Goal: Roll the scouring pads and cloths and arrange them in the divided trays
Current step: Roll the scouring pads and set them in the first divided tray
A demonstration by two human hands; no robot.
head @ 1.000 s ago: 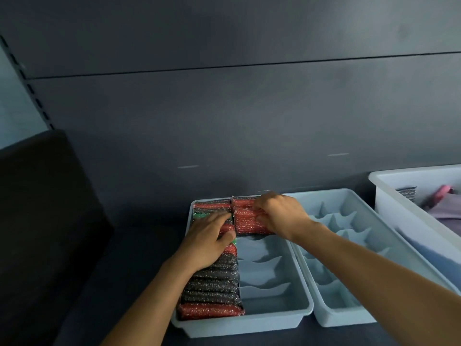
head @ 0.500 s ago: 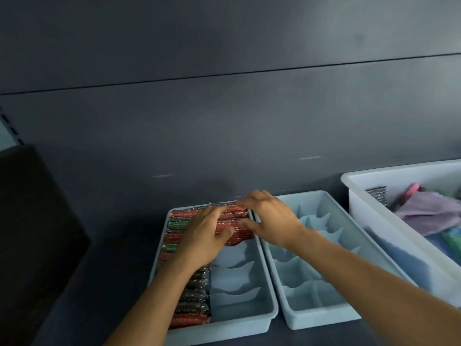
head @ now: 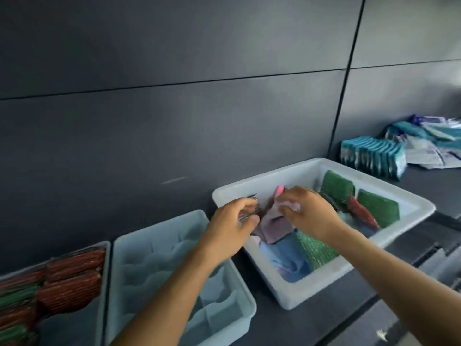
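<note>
Both hands are over the white rectangular plastic bin (head: pixel 421 208), which stands on the dark grey desk (head: pixel 274 320) to the right of the trays. The left hand (head: pixel 232 228) is at the bin's near-left corner, its fingers curled round a silvery grey mesh scouring pad (head: pixel 249 212). Just beside it, the right hand (head: pixel 311 213) pinches a pale pink cloth (head: pixel 273 226) that lies in the bin; motion blur hides the exact hold.

Also in the bin are two flat green scouring pads (head: pixel 336 187) leaning on the far wall, a red scouring pad (head: pixel 361 213), a blue cloth (head: pixel 287 260) and a glittery green pad (head: pixel 314 248).

Left of the bin stands a pale blue divided plastic tray (head: pixel 119 270) with bare compartments. Touching its left side is a second divided tray (head: pixel 106 268) packed with rolled red and green scouring pads (head: pixel 72 283).

Teal and white packets (head: pixel 371 156) lie at the far right, well apart from the bin.
</note>
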